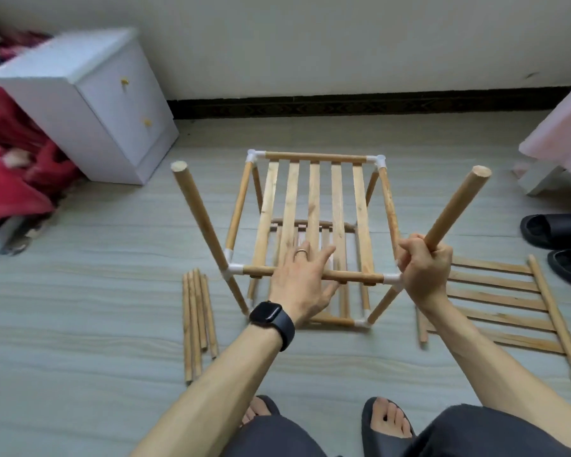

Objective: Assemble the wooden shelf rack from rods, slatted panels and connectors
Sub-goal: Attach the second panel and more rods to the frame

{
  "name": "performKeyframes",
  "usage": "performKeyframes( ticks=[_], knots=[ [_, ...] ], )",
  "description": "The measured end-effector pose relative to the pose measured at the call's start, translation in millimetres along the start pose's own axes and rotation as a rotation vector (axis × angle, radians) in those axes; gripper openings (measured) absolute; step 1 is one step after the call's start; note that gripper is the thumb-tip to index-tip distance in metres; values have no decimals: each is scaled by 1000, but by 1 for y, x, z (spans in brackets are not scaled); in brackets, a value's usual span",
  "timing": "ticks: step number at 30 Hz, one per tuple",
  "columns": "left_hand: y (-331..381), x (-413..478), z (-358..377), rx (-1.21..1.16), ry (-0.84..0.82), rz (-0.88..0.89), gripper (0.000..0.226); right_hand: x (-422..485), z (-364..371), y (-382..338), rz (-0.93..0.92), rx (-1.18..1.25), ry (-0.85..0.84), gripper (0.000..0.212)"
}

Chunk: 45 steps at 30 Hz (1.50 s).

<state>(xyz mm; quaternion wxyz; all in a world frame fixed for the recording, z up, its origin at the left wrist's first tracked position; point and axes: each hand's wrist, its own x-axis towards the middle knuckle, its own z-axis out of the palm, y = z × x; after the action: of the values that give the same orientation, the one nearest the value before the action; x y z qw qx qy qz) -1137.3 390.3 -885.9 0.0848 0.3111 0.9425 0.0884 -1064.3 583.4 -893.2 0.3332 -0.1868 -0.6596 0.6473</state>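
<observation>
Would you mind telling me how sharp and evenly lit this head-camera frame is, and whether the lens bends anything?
Head view: soft, even light, no glare, only faint shadows under the rack. Head view: the rack, left hand and right hand look fairly sharp; the white cabinet and red fabric at the left edge are smeared. Head view: wide-angle distortion makes the cabinet lean.

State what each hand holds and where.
The right hand grips the upright rod at its lower end, just above the white corner connector. The left hand holds nothing; it rests open on the shelf's front rail.
</observation>
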Motion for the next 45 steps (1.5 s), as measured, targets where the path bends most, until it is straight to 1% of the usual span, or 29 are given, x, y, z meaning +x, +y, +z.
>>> performKeyframes(
  ticks=[1,3,4,5,6,7,8,10,12,14,16,18,19,21,23,24,27,30,32,33,35,38,41,43,45],
  knots=[
    [-7,-7,-11,-43,154,19,57,1,-4,-1,23,7,17,33],
    [-23,-22,-32,-128,566,76,46,1,-9,-4,70,9,36,37],
    [-32,-28,-41,-145,774,97,46,1,-12,-6,96,7,30,41],
    [-41,-33,-51,-151,948,86,51,0,-14,-8,119,2,14,44],
    [-50,-38,-60,-164,1079,45,57,-2,-15,-10,134,-10,-8,45],
    [-57,-40,-69,-196,1171,-6,63,-3,-12,-13,143,-26,-32,43],
    [-65,-39,-78,-265,1212,-51,67,-4,-7,-16,155,-37,-50,39],
    [-73,-34,-91,-543,1158,-89,63,-5,8,-19,173,-54,-38,38],
    [-73,-29,-105,-793,1105,-106,46,-4,22,-21,169,-41,27,42],
    [-74,-20,-105,-901,1153,-147,40,2,25,-21,157,-55,69,44],
    [-75,-13,-94,-982,1179,-232,35,7,19,-20,160,-45,40,45],
    [-81,-8,-74,-1048,1141,-370,29,14,11,-17,153,6,-20,48],
    [-85,-7,-60,-1057,1109,-418,32,17,8,-15,147,12,-61,49],
    [-93,-7,-35,-1081,1055,-438,46,23,6,-14,149,24,-144,48],
    [-96,-6,-19,-1099,1009,-449,52,27,4,-14,156,41,-173,46],
    [-97,-5,-14,-1103,994,-461,53,26,3,-13,148,32,-161,45],
    [-102,-3,-12,-1136,977,-504,52,16,12,-7,98,1,-12,46],
    [-106,-5,-12,-1148,973,-513,51,4,23,4,107,-47,141,47],
    [-105,-5,-10,-1124,973,-513,51,-1,25,13,128,-86,201,48],
    [-106,-5,-9,-1123,972,-504,51,-1,24,18,110,-87,217,48],
    [-110,-3,-6,-1127,981,-477,50,2,24,24,68,-60,201,49],
    [-116,0,-1,-1130,976,-435,51,5,19,26,2,-48,99,47],
    [-115,1,1,-1120,985,-431,51,6,14,23,-36,-31,2,45],
    [-112,1,-1,-1102,983,-434,52,7,14,19,-32,-55,3,43],
    [-109,-1,-2,-1061,985,-454,53,5,15,15,10,-93,45,42]
  ],
)
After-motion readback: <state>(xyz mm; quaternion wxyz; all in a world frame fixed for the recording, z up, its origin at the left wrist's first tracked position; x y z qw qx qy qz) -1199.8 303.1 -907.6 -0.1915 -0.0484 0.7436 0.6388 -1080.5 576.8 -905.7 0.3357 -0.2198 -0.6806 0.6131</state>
